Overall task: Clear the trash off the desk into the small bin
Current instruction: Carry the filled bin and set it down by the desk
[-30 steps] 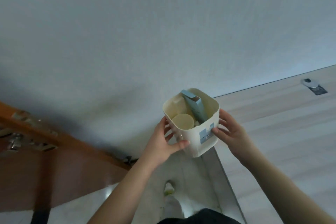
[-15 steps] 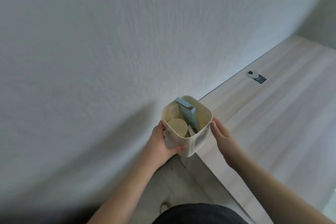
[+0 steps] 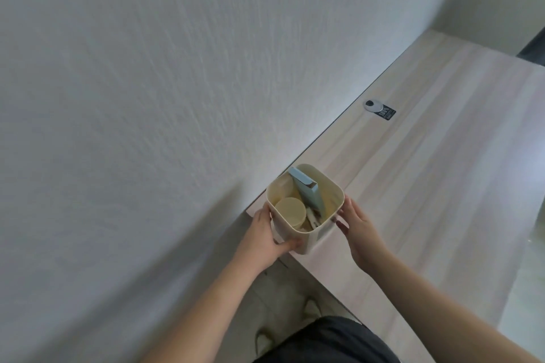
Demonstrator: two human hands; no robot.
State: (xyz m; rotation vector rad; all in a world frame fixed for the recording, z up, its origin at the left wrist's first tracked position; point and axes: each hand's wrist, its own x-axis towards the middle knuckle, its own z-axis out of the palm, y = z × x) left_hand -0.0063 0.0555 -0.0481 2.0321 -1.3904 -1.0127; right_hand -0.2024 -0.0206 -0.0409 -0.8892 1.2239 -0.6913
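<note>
Small bin now at the counter corner, both hands on it.

From the head view I see the bin has come lower and closer to the near corner of the counter than half a second ago; whether it rests there I cannot tell. My left hand wraps its left wall; my right hand lies flat against its right side, fingers open. One bin, upright, mouth up. Inside: one blue box leaning, long axis tilted toward the wall, one round cream lid. One small tag lies farther along the counter.
</note>
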